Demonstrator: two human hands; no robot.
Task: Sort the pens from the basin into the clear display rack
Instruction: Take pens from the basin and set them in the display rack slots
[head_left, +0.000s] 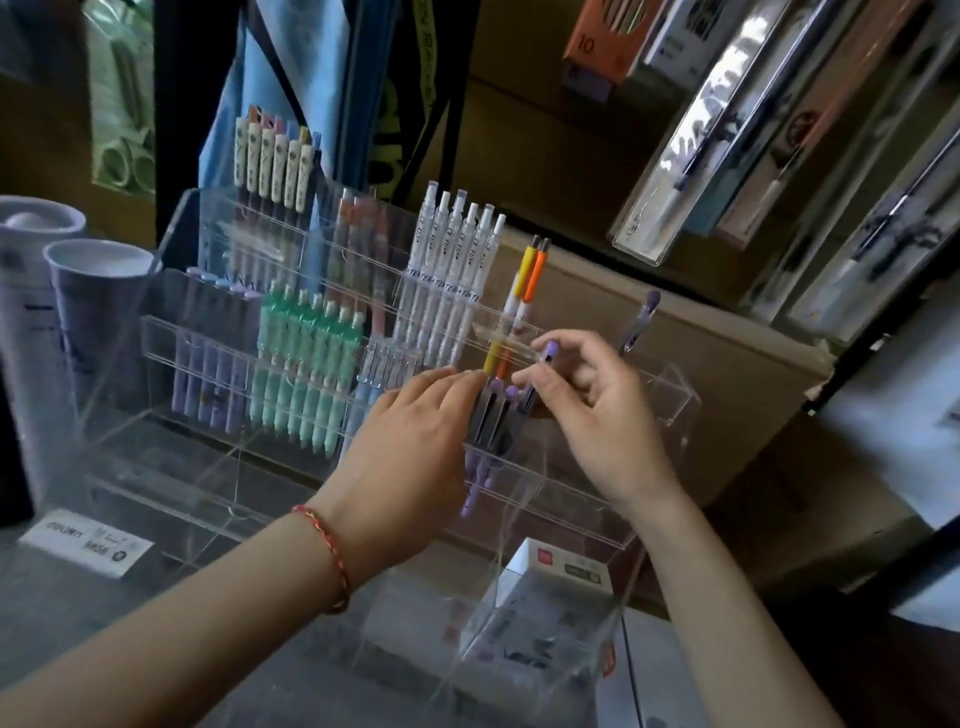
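Left hand (415, 415), fingers straight, is touching racked pens (491, 415) — right hand (597, 415) is pinching a purple-capped pen (549, 349) upright beside them

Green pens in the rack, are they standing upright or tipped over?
Upright. The green pens stand side by side, caps up, in one compartment of the clear rack.

Light dim and cool overall. Bright glare streaks on shiny packets (727, 119) upper right. Faint reflections on clear rack (670, 384) walls. Straight edges bow toward frame borders. Cardboard boxes (519, 130) behind soft; corners dark.
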